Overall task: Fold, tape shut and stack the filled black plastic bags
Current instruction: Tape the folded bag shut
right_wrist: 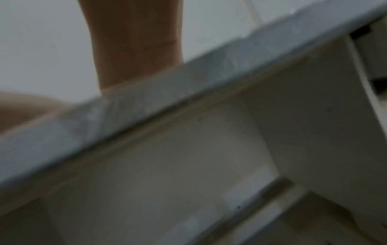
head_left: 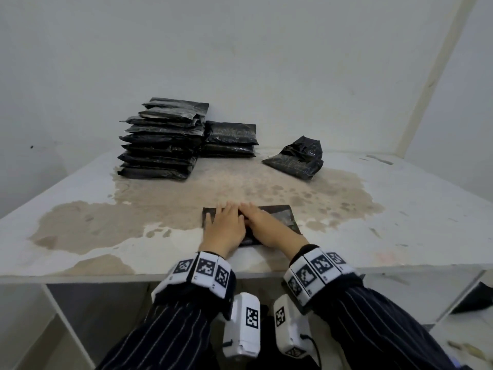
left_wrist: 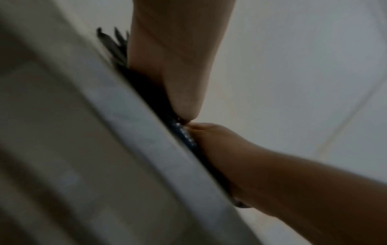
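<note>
A flat black plastic bag (head_left: 282, 217) lies near the table's front edge, mostly covered by both hands. My left hand (head_left: 225, 227) lies flat on its left part with fingers straight. My right hand (head_left: 262, 222) presses flat on the middle, fingers straight and touching the left hand's fingers. In the left wrist view the bag (left_wrist: 184, 134) shows as a thin dark strip under my left hand (left_wrist: 173, 69) and my right hand (left_wrist: 220, 142). The right wrist view shows only my right wrist and the table edge (right_wrist: 188, 79). A tall stack of folded bags (head_left: 162, 140) stands at the back.
A shorter stack of bags (head_left: 230, 140) sits right of the tall one. A loose, crumpled filled bag (head_left: 296, 158) lies at the back right. The white table (head_left: 400, 209) has a wide brown stain. Open shelving (head_left: 453, 303) lies below the front edge.
</note>
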